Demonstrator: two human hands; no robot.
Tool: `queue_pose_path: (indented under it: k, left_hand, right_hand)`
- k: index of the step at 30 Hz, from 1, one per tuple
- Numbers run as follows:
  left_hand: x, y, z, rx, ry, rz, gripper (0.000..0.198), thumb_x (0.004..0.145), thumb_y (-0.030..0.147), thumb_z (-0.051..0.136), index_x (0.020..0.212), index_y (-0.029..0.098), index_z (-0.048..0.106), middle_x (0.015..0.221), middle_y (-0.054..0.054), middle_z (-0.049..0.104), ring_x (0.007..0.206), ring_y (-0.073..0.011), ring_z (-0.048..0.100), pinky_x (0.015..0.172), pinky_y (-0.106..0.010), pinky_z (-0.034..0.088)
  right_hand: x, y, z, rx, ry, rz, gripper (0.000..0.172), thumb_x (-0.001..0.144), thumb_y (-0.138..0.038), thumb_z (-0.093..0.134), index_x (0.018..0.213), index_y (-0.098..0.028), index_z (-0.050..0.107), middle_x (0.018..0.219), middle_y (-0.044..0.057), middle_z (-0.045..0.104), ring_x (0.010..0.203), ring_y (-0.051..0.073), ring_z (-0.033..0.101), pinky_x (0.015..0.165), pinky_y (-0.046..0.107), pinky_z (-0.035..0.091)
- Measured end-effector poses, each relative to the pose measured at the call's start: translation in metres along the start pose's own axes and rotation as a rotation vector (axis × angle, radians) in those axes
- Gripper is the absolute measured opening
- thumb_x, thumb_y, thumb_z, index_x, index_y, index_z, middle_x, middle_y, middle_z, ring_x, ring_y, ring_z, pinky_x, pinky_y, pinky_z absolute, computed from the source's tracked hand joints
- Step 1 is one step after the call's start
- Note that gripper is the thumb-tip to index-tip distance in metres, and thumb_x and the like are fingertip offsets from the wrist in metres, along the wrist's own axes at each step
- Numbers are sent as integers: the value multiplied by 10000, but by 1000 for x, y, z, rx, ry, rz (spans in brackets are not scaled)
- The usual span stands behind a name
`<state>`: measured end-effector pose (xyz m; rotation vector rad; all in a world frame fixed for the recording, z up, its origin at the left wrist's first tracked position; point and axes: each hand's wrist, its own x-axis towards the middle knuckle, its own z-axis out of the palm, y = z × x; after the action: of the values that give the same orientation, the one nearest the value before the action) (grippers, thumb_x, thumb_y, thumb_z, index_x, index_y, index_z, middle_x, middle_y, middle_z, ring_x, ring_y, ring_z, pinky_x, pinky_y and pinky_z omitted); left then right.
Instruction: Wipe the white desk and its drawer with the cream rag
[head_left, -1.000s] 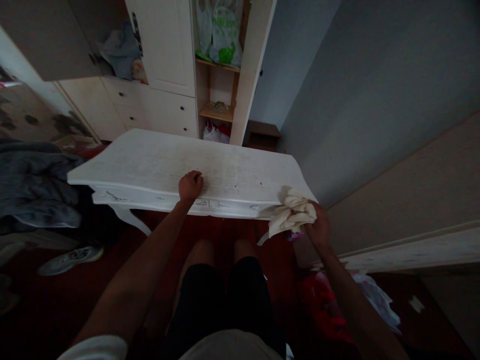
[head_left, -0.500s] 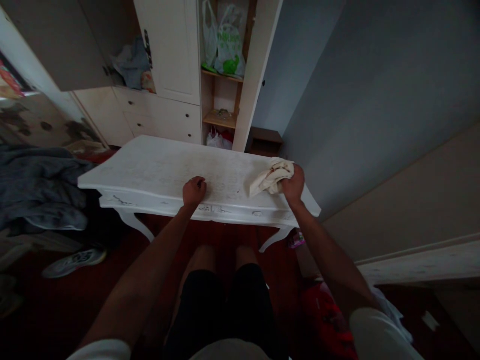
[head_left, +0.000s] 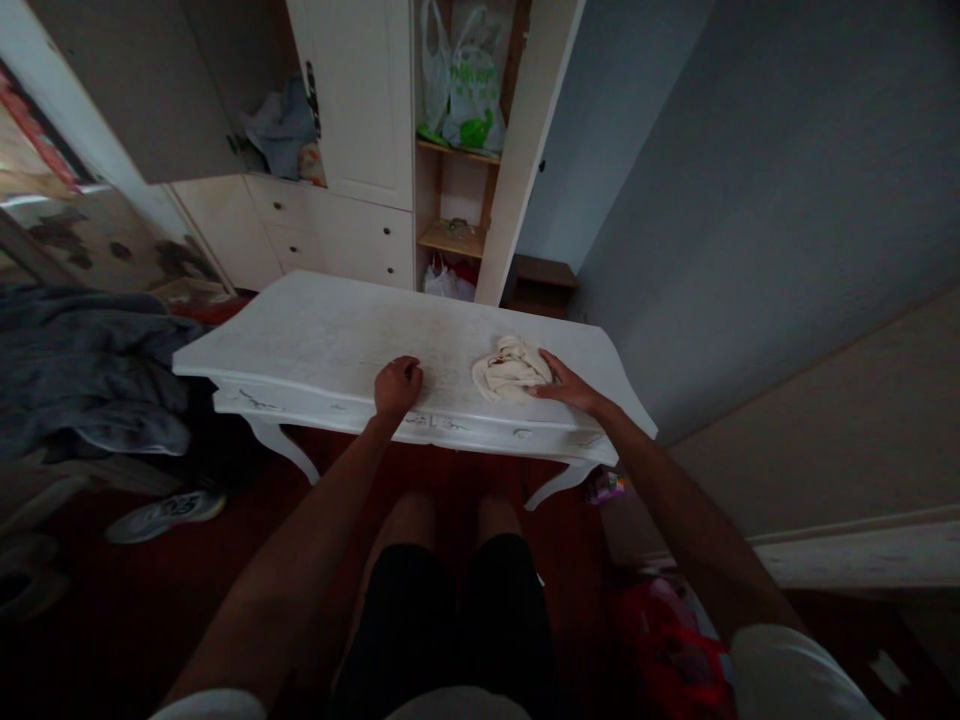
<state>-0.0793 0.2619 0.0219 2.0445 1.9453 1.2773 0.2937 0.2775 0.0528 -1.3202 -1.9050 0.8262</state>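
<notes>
A white table point(head_left: 315, 335) with curved legs stands in front of me. My left hand point(head_left: 397, 385) rests as a loose fist on its front edge, with nothing visible in it. My right hand point(head_left: 564, 382) lies on the tabletop to the right, fingers reaching left and pressed onto a crumpled cream cloth point(head_left: 508, 368) with dark red stains. The cloth lies bunched on the table between my two hands, nearer the right one.
A white wardrobe point(head_left: 360, 110) with drawers and an open shelf of plastic bags point(head_left: 459, 85) stands behind the table. Grey bedding point(head_left: 82, 360) lies at the left, a shoe point(head_left: 161, 512) on the dark red floor. A grey wall rises at the right; a red bag point(head_left: 671, 645) lies by my right leg.
My right hand brought the cloth up from below the table's right corner onto the tabletop and slid it leftward toward the middle. The left hand stayed on the front edge.
</notes>
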Motion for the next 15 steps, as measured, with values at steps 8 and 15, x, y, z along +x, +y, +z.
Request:
queue_pose_path:
  k: [8,15]
  left_hand:
    - [0,-1,1,20,12,-1,289,840,244,465,965,151,709,965,-122,742,864,-252,689,834,-363,517]
    - [0,1,0,45,19,-27,282,839,255,469,955,164,710,953,-117,742,869,-255,689,824,-365,516]
  right_hand:
    - [-43,67,-68,442,527,222,328,641,-480,830,817,-234,704,886,39,735,947,232,682,1001,455,505]
    - [-57,82,-70,652,620,164,286,631,-423,792,647,-203,612,731,29,693,744,179,676,746,357,583]
